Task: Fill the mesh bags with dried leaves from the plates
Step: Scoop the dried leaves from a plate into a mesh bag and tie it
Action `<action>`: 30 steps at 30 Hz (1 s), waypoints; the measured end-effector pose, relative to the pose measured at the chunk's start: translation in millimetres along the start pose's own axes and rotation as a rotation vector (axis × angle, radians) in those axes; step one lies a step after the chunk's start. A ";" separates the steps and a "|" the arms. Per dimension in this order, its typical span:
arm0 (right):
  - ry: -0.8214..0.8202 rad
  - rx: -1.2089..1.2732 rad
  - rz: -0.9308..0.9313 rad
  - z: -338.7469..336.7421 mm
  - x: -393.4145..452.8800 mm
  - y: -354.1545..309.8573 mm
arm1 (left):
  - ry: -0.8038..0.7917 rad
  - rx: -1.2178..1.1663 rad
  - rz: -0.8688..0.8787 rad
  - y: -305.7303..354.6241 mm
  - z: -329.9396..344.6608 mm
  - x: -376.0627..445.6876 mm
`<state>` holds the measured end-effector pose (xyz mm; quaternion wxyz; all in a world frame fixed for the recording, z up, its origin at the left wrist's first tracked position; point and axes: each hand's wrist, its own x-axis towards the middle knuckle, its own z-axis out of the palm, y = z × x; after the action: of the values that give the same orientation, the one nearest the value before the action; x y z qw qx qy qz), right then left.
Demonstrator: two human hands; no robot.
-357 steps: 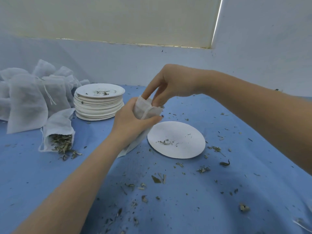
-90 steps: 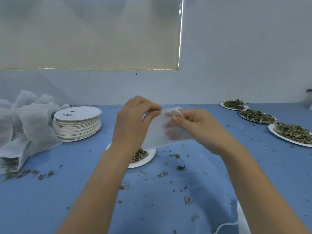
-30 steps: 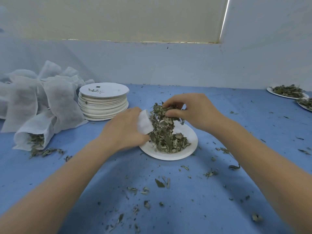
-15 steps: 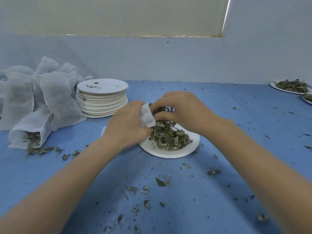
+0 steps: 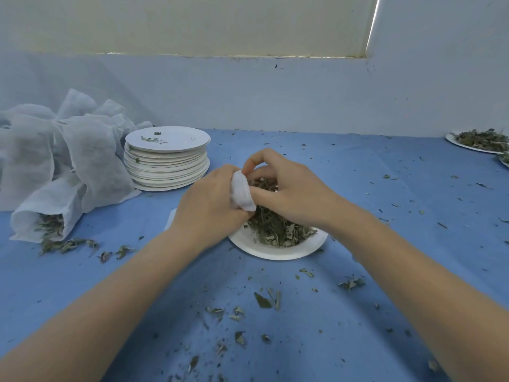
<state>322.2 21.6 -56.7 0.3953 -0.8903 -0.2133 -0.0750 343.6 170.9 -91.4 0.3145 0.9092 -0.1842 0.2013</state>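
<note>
Two hands meet over one loaded plate (image 5: pixel 278 250), which serves as the landmark. Left hand (image 5: pixel 212 205): grip curled round a white mesh bag (image 5: pixel 242 193), bunched in the fist, only the folded mouth edge showing between thumb and fingers. Bag sits at the plate's left rim, mouth turned right, toward the leaves. Bag's long axis seems to run left and away under the palm; a pale corner shows by the left wrist. Cannot tell how wide the mouth gapes.

Right hand (image 5: pixel 286 194): grip curled down over the dried leaves (image 5: pixel 275 230), fingertips at the bag mouth, apparently pinching or pressing leaf into it; what is between the fingers is hidden. Right hand is the nearer to the pile, directly above it; pile lies just right of and below the bag mouth.

Judgement: the coming move is a short leftward push from pile into mouth; loose bits may drop past the rim.

Outward from the plate: scattered leaf crumbs on the blue tabletop (image 5: pixel 399 188) toward the viewer. Left and behind, a stack of empty plates (image 5: pixel 166 164). Further left, filled bags (image 5: pixel 82 150), one lying open and spilling. Far right, more leaf plates (image 5: pixel 479 140), well apart
</note>
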 end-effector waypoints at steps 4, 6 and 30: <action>-0.016 0.187 0.027 -10.9 0.7 2.7 | 0.034 -0.027 -0.037 -2.6 -1.9 0.9; 0.056 0.209 0.031 -11.4 0.1 4.6 | 0.036 -0.026 -0.037 -2.2 -2.3 0.2; 0.261 0.150 0.037 -2.4 -0.8 6.6 | 0.143 -0.035 0.035 5.0 0.5 -4.4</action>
<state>324.4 15.6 -59.7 0.4864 -0.8447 -0.1487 -0.1669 337.6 167.9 -91.4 0.3390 0.8836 -0.1807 0.2678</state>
